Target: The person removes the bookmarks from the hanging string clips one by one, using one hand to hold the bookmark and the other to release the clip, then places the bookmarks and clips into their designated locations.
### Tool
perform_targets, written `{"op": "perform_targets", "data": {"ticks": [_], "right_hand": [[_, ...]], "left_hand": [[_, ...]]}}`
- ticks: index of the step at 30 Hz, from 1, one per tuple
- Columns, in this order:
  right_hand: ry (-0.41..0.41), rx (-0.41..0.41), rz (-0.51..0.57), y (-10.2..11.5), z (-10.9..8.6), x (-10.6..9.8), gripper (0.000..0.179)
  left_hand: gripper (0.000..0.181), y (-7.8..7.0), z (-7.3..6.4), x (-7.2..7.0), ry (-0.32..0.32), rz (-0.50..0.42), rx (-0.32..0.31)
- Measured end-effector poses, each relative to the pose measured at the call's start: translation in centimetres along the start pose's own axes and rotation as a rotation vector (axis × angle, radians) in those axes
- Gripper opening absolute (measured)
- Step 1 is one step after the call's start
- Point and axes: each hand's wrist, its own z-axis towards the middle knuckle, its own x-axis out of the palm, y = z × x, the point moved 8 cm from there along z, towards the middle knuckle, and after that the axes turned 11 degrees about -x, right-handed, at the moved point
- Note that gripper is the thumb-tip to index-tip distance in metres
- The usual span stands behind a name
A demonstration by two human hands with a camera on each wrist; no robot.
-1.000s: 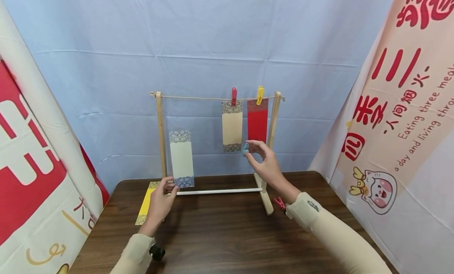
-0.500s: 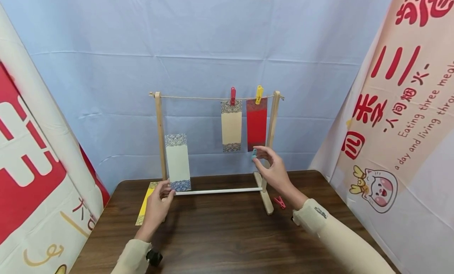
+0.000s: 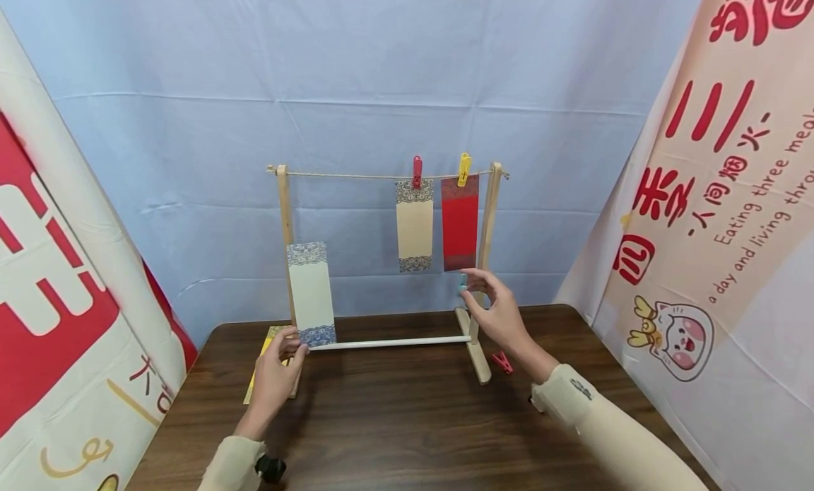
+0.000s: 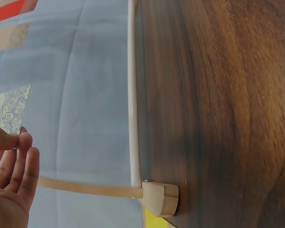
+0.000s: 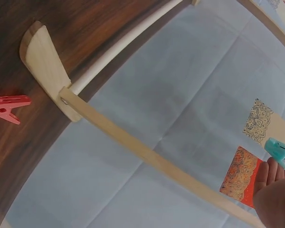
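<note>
My left hand (image 3: pixel 275 374) pinches the lower left corner of a pale card (image 3: pixel 310 293) with blue patterned ends, holding it upright by the rack's left post. The left wrist view shows thumb and fingertips on the card's patterned end (image 4: pixel 14 109). Between thumb and fingers of my right hand (image 3: pixel 499 311) is a teal clothespin (image 5: pixel 279 149), just below a red card (image 3: pixel 460 222). That card hangs from the string by a yellow clothespin (image 3: pixel 465 169). Beside it a beige card (image 3: pixel 415 226) hangs by a red clothespin (image 3: pixel 417 172).
The wooden rack (image 3: pixel 488 229) has a string (image 3: pixel 346 175) across its top and a white bar (image 3: pixel 394 343) low down. A yellow card (image 3: pixel 257 371) lies on the brown table (image 3: pixel 394 420) at left. A pinkish-red clothespin (image 3: pixel 502 362) lies by the right foot.
The left hand has shifted left and slightly down with the pale card. My right hand has moved right and down with the teal clothespin, away from the beige card.
</note>
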Motion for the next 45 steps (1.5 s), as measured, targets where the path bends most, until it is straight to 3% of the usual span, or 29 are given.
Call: {"op": "perform_targets", "data": {"ticks": [9, 16, 23, 26, 37, 45], "right_hand": [[-0.004, -0.03, -0.028, -1.1, -1.5, -0.7, 0.046], [-0.021, 0.032, -0.047, -1.5, -2.4, -1.3, 0.044], [-0.048, 0.034, -0.031, 1.4, -2.3, -2.1, 0.04], [-0.045, 0.044, -0.028, 1.4, -2.6, -2.4, 0.039], [-0.069, 0.044, -0.043, -2.4, -4.7, -3.6, 0.04], [-0.069, 0.077, -0.062, -3.2, -5.8, -4.6, 0.038]], "left_hand": [[0.038, 0.8, -0.5, -0.9, -0.012, 0.059, -0.029], [0.039, 1.4, -1.1, -1.7, 0.0, 0.083, -0.048], [0.037, 1.3, -1.4, -2.9, -0.014, 0.109, -0.036], [0.037, 1.7, -1.5, -3.4, -0.041, 0.138, -0.026], [0.037, 3.2, -2.2, -4.7, -0.026, 0.152, -0.104], [0.034, 4.0, -2.6, -5.8, -0.046, 0.182, -0.14]]}}
